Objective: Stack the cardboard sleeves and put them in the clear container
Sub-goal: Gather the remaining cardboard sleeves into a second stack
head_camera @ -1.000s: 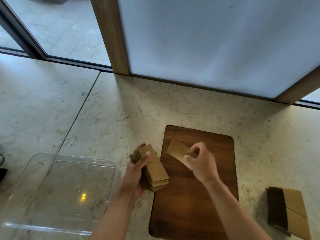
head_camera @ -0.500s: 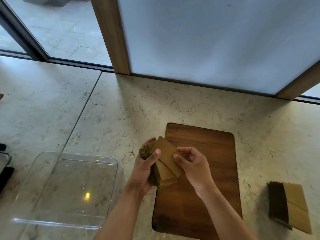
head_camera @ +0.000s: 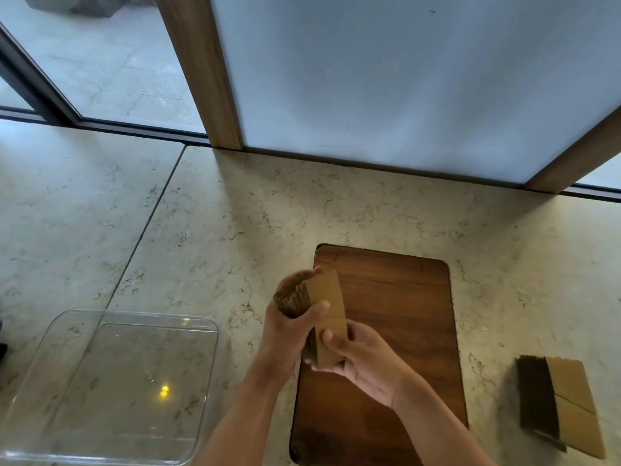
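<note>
At seven o'clock, clear container (head_camera: pixel 111 375) holds nothing; both hands, left hand (head_camera: pixel 285 334) and right hand (head_camera: pixel 364 361), grip sleeve stack (head_camera: pixel 322 317) with curled fingers.

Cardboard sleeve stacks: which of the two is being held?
The stack over the wooden board's left edge, gripped by the left hand and right hand. The other stack lies untouched on the counter at far right.

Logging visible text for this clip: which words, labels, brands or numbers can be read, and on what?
None readable. The held stack of cardboard sleeves, the second stack, the clear container and the wooden board show plain, unprinted faces.
</note>
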A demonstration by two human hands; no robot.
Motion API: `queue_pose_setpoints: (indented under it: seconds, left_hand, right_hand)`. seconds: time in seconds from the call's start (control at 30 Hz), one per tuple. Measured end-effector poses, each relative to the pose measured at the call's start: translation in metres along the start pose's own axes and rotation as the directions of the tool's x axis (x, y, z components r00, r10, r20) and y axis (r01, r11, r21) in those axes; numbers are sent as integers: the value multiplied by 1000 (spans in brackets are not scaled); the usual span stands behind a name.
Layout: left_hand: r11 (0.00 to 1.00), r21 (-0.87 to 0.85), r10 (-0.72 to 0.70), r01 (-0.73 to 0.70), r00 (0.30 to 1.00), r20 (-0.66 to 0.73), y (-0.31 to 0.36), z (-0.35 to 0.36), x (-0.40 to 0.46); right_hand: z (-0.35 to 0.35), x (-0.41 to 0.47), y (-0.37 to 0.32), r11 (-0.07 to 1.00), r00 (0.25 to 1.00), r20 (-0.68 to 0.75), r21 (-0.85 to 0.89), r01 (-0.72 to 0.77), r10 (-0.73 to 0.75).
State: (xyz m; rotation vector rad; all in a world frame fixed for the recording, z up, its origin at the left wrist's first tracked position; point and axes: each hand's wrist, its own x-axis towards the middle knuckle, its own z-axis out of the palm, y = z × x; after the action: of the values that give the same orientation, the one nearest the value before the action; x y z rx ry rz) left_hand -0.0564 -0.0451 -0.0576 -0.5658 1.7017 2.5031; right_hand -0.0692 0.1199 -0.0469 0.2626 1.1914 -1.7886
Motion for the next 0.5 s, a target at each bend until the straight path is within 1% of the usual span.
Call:
queue_pose_setpoints:
  seconds: [0.03, 0.07, 0.1, 0.13, 0.17, 0.2, 0.23, 0.27, 0.3, 0.33, 0.37, 0.4, 0.43, 0.47, 0.5]
  left_hand:
    - [999, 49, 24, -25, 999, 32, 2, -2, 3]
    - [996, 84, 36, -40, 998, 55, 4, -5, 6]
    - [990, 128, 47, -56, 996, 73, 4, -8, 9]
    - [979, 190, 59, -77, 993, 98, 2, -11, 12]
    - [958, 269, 67, -102, 989, 135, -3, -12, 14]
    - [932, 341, 67, -123, 983, 172, -8, -9, 17]
    - [911, 390, 66, -137, 980, 189, -14, -3, 19]
    - [901, 409, 71, -142, 980, 184, -20, 6, 21]
    - [903, 403, 95, -147, 985, 147, -28, 17, 23]
    - [918, 369, 124, -146, 989, 84, -33, 25, 23]
    - [935, 326, 139, -137, 990, 17, -38, 34, 25]
    - [950, 279, 158, -139, 986, -47, -41, 41, 25]
    - [955, 258, 181, -147, 977, -114, -44, 50, 29]
    - [956, 256, 193, -144, 965, -178, -50, 57, 30]
    - [951, 272, 215, -147, 947, -240, -50, 63, 31]
  right_hand:
    - [-6, 0, -4, 988, 997, -41, -143, 66, -73]
    - [-13, 0, -12, 935, 982, -104, -335, 115, -158]
    - [-20, -1, -22, 831, 955, -155, -540, 134, -255]
    - [-28, -2, -32, 686, 917, -170, -714, 137, -360]
    - [-39, -1, -37, 531, 877, -141, -835, 144, -459]
    - [-50, 2, -40, 397, 843, -86, -904, 158, -531]
    - [-59, 6, -41, 300, 819, -32, -938, 173, -573]
    - [-66, 11, -38, 251, 804, -9, -952, 175, -594]
    - [-73, 16, -34, 255, 798, -19, -952, 169, -603]
    - [-76, 18, -29, 309, 800, -52, -936, 170, -597]
    - [-81, 22, -23, 401, 801, -92, -895, 194, -592]
    - [-79, 21, -17, 504, 790, -121, -825, 257, -601]
    - [-79, 24, -12, 602, 768, -146, -717, 352, -623]
    - [-74, 27, -4, 701, 743, -212, -565, 436, -634]
    - [-64, 29, 0, 756, 707, -305, -419, 503, -639]
